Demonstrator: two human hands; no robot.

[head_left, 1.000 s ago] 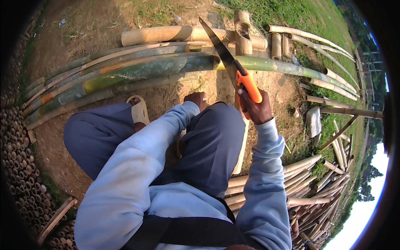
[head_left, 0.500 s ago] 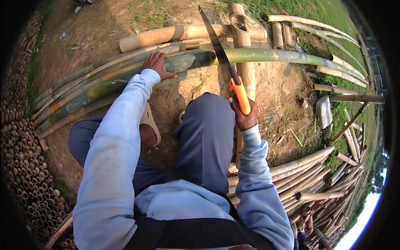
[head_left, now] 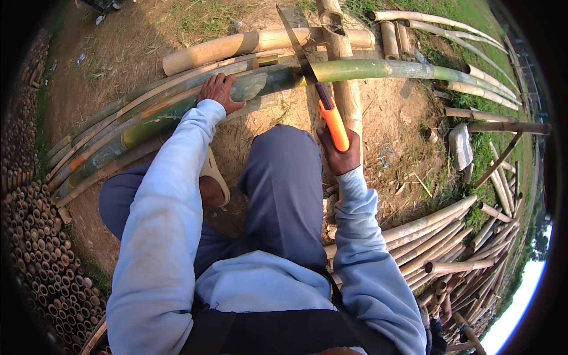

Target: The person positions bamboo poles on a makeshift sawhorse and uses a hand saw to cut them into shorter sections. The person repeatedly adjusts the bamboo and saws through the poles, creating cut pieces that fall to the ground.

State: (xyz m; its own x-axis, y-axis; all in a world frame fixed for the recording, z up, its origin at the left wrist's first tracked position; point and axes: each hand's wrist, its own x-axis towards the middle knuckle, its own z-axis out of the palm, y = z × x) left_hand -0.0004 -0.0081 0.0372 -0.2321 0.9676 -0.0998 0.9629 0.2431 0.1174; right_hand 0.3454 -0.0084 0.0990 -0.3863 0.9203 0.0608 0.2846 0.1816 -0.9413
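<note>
My right hand (head_left: 343, 150) grips a handsaw by its orange handle (head_left: 333, 123). The dark, tapering blade (head_left: 297, 48) lies across a thick green bamboo pole (head_left: 378, 70), close to a darker stretch of it, and its tip points away from me. Whether the teeth have cut into the bamboo cannot be made out. To the left of the blade, my left hand (head_left: 218, 93) bears on the same pole, its fingers bent over the top and its thumb out to the side. Under the pole, near the blade, runs a pale bamboo support (head_left: 348, 100).
Beyond the pole, a thick tan bamboo length (head_left: 213, 52) lies crosswise. Stacked bamboo ends (head_left: 44, 254) fill the left side. More poles (head_left: 438, 222) are piled at lower right, near a white sack (head_left: 460, 145). My bent knee (head_left: 284, 160) is between my arms.
The whole view has shifted slightly, so the poles appear higher. The saw and my right hand have moved only a little; the blade still crosses the pole and my left hand stays on it.
</note>
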